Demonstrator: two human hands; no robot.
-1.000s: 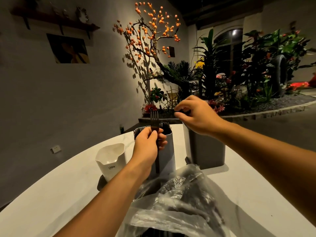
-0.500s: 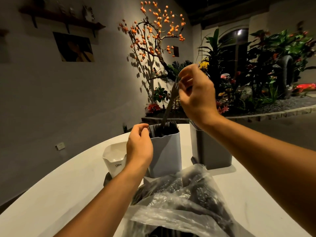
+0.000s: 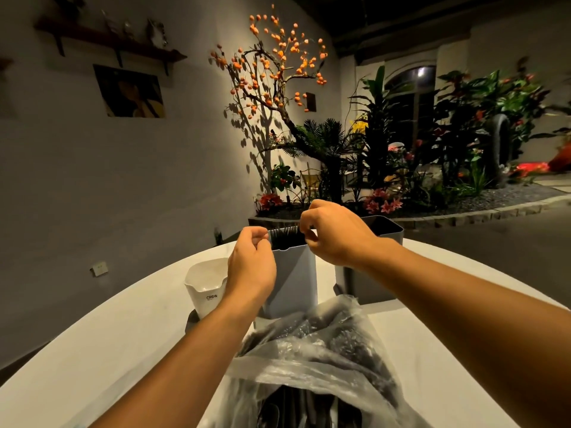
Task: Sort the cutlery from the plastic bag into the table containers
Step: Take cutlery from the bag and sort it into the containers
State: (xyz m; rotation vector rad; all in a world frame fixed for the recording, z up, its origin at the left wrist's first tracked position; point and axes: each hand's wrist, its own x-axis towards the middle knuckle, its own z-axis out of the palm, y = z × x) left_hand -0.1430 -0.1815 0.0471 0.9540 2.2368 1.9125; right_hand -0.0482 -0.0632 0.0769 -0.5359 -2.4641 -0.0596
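Note:
Three containers stand on the white table [image 3: 92, 350]: a white one [image 3: 205, 284] at the left, a light grey one [image 3: 295, 279] in the middle and a dark grey one [image 3: 384, 231] at the right. Dark fork tines [image 3: 284, 232] stick up inside the middle container. My left hand [image 3: 251, 264] hovers at its left rim with loosely curled fingers and holds nothing. At the right rim is my right hand [image 3: 335, 234], also loosely curled, with nothing visible in it. The clear plastic bag [image 3: 309, 356] lies in front, with dark cutlery [image 3: 293, 406] inside.
Beyond the table's far edge there is a bed of plants [image 3: 401, 168] and a tree with orange fruit [image 3: 278, 66]. A grey wall [image 3: 92, 180] with a picture and a shelf runs along the left. Bare table surface shows on both sides of the bag.
My left hand passed a fork to my right hand, which lowered it into the middle container and let go. Both hands now sit at that container's rim.

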